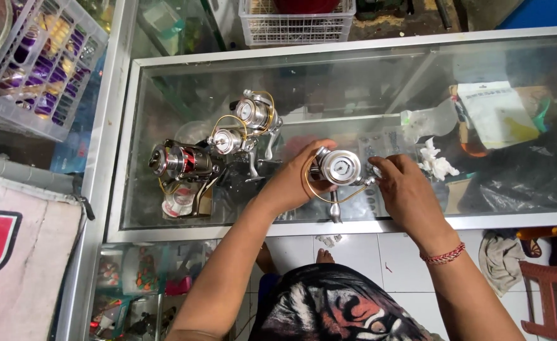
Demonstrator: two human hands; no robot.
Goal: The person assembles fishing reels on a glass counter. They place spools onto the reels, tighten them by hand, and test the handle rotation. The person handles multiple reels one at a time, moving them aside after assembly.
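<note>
Gripping a silver spinning reel (340, 170) with a gold bail wire, the left hand (294, 180) wraps its fingers closed round the reel's body while the right hand (405, 189) pinches a small part at the reel's side — probably the handle knob, though the fingertips hide it. The reel sits just above the near edge of the glass counter (291, 69), with three more reels (221, 148) resting on the glass well to its left. Judging by the grip, the work is at the fitting or checking stage — a steady left hold and a careful turn from the right seem called for.
</note>
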